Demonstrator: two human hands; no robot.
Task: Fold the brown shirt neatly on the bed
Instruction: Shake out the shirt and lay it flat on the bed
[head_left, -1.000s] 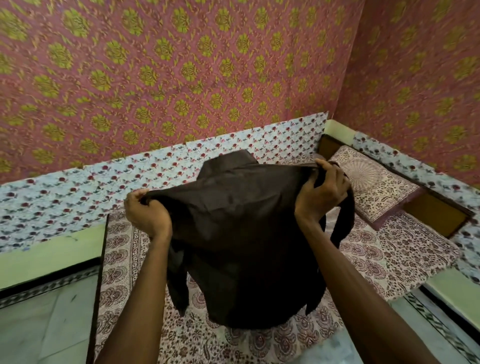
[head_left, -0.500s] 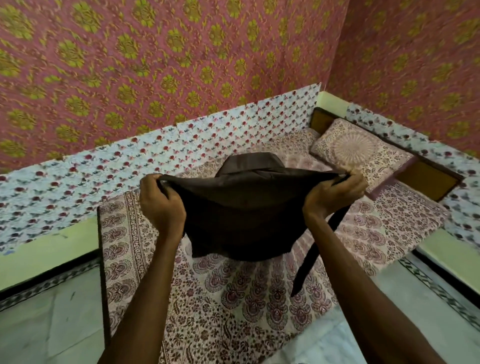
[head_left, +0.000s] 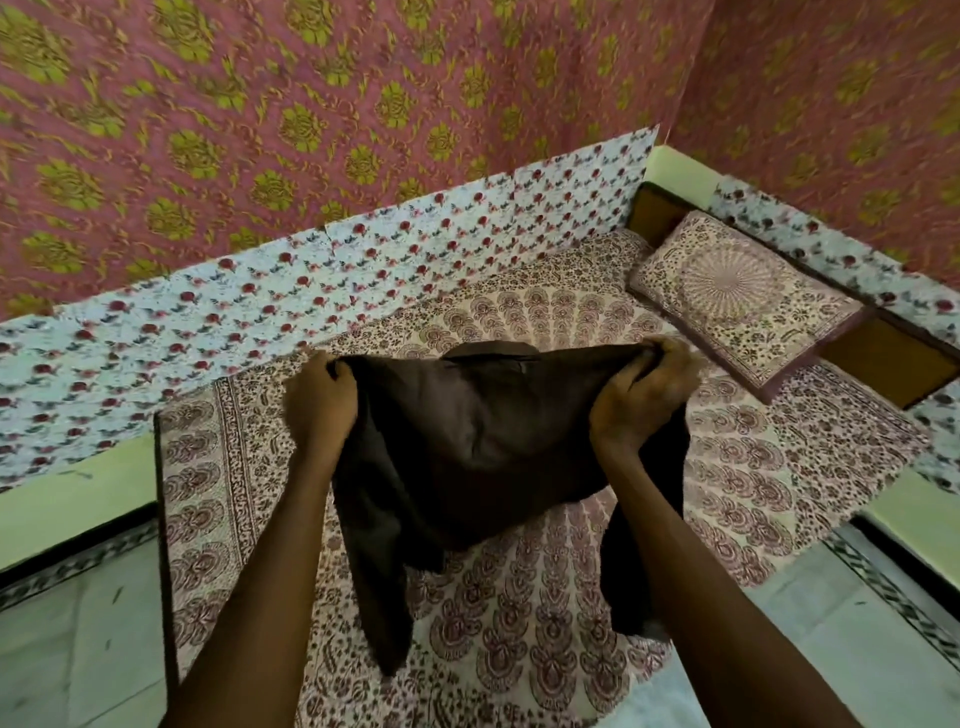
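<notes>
While both arms reach out over the bed, the left hand and right hand each clench a shoulder of the brown shirt, fingers curled tightly into the cloth. The shirt hangs in the air above the printed bedspread, its sleeves dangling. A pillow lies near the corner.

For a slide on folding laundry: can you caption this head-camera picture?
Left hand and right hand grip the brown shirt at its shoulders, sleeves hanging over the patterned bed.
</notes>
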